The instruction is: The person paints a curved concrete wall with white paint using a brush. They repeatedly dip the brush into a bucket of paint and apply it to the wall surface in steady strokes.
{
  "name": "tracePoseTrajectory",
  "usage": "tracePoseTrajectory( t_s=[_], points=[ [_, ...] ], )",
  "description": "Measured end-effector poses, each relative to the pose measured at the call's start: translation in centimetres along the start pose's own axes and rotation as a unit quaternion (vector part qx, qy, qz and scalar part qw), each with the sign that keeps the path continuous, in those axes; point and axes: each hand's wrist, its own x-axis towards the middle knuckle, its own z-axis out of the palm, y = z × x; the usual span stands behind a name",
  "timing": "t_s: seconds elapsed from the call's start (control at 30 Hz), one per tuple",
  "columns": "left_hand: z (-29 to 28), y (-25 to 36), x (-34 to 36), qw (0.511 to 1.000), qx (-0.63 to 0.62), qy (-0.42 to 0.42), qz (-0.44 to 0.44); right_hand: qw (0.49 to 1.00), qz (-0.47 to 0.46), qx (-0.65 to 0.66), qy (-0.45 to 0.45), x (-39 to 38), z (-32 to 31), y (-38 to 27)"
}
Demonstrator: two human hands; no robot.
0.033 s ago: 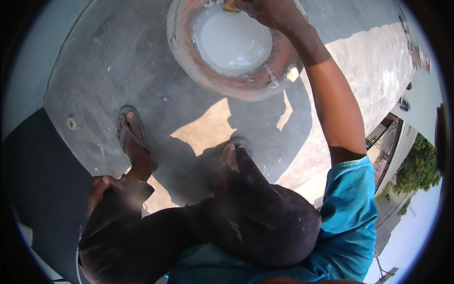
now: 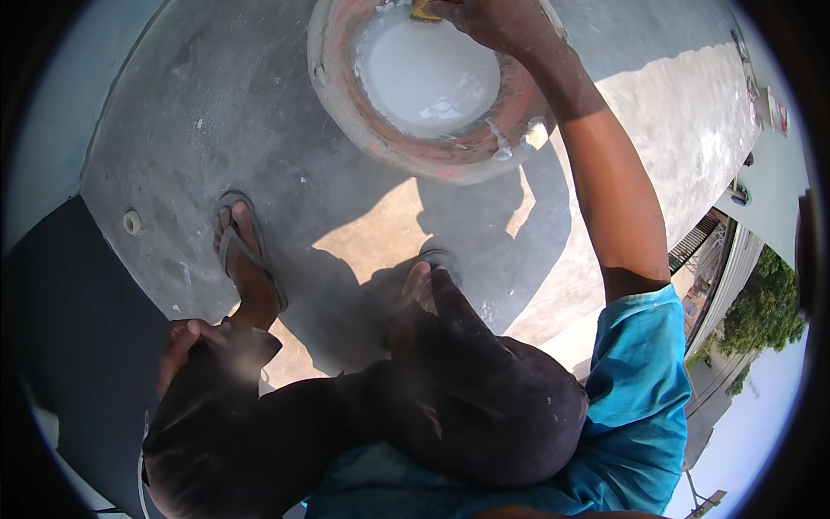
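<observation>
Where sunlit grey concrete [image 2: 242,112] spreads, the clay basin [image 2: 346,112] holds white liquid.

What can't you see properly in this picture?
Head view only:
- Yellow thing in the right hand: cut off by the top edge and covered by fingers, so its kind is unclear.
- Basin: its far rim runs past the top edge.
- Left hand: partly behind the knee; its grip cannot be told.
- Right foot: mostly under the leg's shadow.
</observation>
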Motion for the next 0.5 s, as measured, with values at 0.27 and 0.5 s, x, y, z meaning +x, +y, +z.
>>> tracePoseTrajectory(
  t_s=[0.27, 0.5],
  points=[
    [-0.7, -0.7, 1.3, 0.991, 0.115, -0.039, 0.058, 0.998, -0.001, 0.053, 0.018, 0.4, -0.1, -0.2],
    [-0.2, 2.1, 0.4, 0.988, 0.074, -0.07, -0.113, 0.91, 0.057, 0.41, 0.02, -1.1, -3.2, -3.0]
  ],
)
